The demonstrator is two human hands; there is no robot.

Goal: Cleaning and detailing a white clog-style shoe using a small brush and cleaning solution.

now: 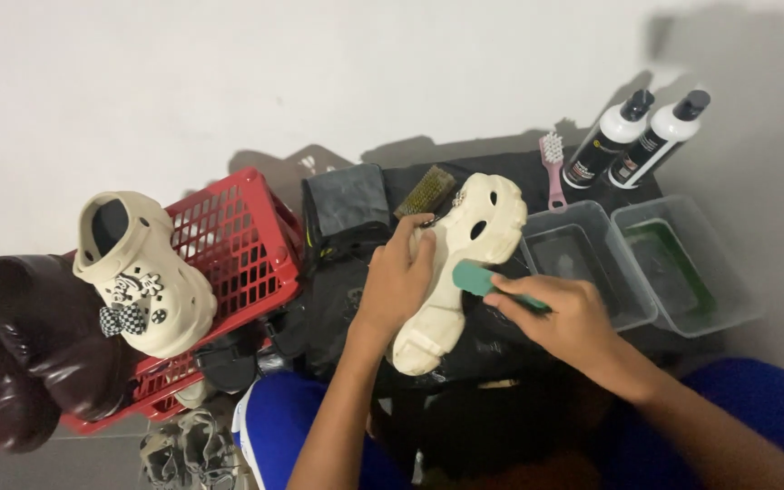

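Left hand (398,277) clasps the clog (451,272), its long axis toward 1 o'clock; right hand (563,318) grasps the brush (487,283) at its 3 o'clock side.

left hand (398,272) gripping, right hand (557,316) clenched

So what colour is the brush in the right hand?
Teal green brush, seen in the head view.
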